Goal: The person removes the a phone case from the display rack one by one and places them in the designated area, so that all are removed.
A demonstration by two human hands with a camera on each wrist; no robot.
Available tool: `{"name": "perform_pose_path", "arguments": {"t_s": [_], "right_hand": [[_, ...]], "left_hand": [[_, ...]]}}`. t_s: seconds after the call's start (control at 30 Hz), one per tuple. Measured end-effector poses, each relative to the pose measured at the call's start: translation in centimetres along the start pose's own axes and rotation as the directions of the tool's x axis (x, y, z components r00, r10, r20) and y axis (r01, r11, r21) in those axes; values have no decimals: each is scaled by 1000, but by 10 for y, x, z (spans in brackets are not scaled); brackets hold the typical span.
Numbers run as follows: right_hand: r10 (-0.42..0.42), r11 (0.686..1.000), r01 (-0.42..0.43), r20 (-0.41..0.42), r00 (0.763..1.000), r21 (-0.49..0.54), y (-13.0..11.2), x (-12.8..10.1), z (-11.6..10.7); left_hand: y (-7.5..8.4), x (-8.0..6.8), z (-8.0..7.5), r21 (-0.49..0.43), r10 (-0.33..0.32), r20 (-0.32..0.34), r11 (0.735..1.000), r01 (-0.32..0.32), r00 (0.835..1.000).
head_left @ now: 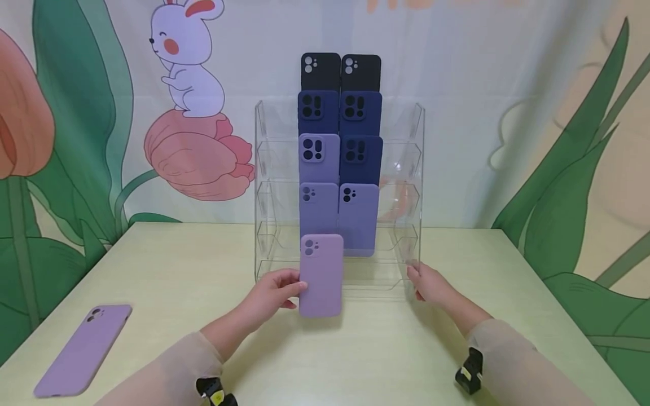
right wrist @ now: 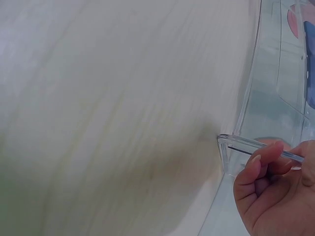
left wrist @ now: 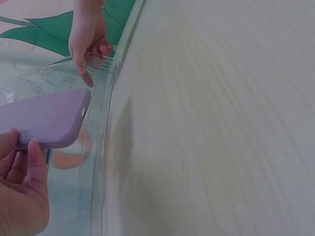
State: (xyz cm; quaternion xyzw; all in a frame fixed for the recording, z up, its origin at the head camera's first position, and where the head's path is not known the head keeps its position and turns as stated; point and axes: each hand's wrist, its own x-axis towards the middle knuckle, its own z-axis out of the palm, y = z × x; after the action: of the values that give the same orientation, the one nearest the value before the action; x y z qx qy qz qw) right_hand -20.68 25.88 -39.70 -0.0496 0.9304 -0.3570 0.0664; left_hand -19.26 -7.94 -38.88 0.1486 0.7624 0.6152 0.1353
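A flat lilac silicone phone case [head_left: 83,351] lies on the pale yellow-green bench [head_left: 167,265], well left of the clear acrylic tiered rack [head_left: 413,169]. At the rack's front, the left hand [head_left: 271,293] grips an upright lilac phone case [head_left: 321,275]; it seems about to be seated in the lowest tier. The right hand [head_left: 429,283] pinches the rack's right front corner. Behind the rack hangs a rabbit-and-tulip backdrop [head_left: 193,113].

A clear tiered display rack [head_left: 264,169] is standing at the back middle of the table [head_left: 203,254], phone cases [head_left: 337,152] sitting in two columns on its tiers. Before its bottom tier, a phone case [head_left: 321,274] is standing upright in the left hand [head_left: 271,293]. The right hand [head_left: 429,283] is resting, apparently touching, at the rack's front right corner. Far left, another phone case [head_left: 83,349] is lying flat on the table.
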Motion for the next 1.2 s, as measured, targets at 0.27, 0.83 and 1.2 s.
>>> {"name": "perform_pose_path", "arguments": {"t_s": [0.27, 0.83, 1.2], "right_hand": [[2, 1000, -2, 8, 1000, 8, -1, 3, 2], [-8, 999, 7, -14, 1000, -52, 1, -6, -9], [-91, 979, 73, -88, 992, -188, 2, -3, -5]], "left_hand": [[-4, -10, -14, 2, -10, -3, 1000, 10, 1000], [-12, -42, -45, 6, -36, 2, 999, 36, 999], [-16, -61, -70, 36, -62, -46, 997, 63, 997]]}}
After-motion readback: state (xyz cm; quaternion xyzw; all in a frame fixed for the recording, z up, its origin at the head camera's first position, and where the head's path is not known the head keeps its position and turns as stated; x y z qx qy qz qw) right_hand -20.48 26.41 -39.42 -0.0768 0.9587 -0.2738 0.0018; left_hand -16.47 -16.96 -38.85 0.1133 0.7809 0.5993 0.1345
